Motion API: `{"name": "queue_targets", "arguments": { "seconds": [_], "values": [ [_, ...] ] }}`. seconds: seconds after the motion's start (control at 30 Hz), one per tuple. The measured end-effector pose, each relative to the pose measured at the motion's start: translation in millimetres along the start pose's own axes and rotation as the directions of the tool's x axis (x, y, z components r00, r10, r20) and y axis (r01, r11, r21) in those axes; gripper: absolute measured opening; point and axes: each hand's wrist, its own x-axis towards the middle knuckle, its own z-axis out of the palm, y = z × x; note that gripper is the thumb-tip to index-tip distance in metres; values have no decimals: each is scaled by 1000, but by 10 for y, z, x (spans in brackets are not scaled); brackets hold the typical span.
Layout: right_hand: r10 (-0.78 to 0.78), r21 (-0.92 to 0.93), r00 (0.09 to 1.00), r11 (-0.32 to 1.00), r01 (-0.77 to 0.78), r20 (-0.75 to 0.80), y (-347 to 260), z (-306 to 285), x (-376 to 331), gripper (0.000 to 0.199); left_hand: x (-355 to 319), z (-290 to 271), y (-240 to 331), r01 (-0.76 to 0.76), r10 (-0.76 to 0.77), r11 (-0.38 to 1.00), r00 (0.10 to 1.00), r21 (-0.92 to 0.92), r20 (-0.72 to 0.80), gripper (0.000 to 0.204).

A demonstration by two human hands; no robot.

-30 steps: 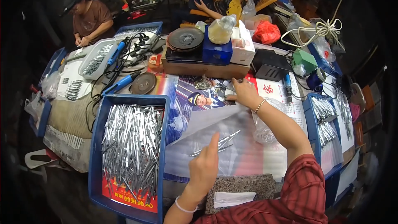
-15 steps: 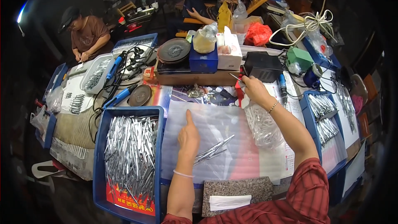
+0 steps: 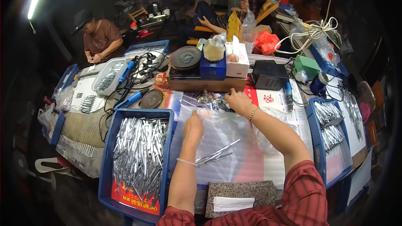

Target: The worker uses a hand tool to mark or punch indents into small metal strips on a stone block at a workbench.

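Mid-frame, your left hand [image 3: 194, 126] and right hand [image 3: 237, 100] each pinch the clear plastic bag [image 3: 217, 142] beside the blue tray [image 3: 109, 150].

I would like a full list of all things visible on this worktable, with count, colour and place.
blue plastic tray of silver metal rods: one, left of the hands
clear plastic bag: one, centre, under both hands
loose silver rods: a few, on the bag
blue trays of silver parts: two, right
black box: one, behind
grey stone slab: one, near edge
other people: two, far side
left hand: on the bag
right hand: at the bag's far edge
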Motion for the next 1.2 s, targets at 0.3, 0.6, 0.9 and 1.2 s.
{"name": "queue_targets", "arguments": {
  "seconds": [0.3,0.6,0.9,1.2],
  "values": [
    [-42,384,992,919,86,-122,-528,-477,-96,15,-1905,-697,329,-204,221,712,973,-672,-61,42],
    [145,364,989,920,-143,21,-550,95,765,20,-3050,-602,-106,-51,124,769,990,-638,71,35],
    [78,525,992,851,-16,-97,-129,-395,591,21,-2924,-539,-349,-103,192,753,979,-650,67,32],
    [10,726,982,672,-146,188,-289,-422,519,19,-2878,-427,-332,-136,203,706,979,-695,14,30]
  ]
}}
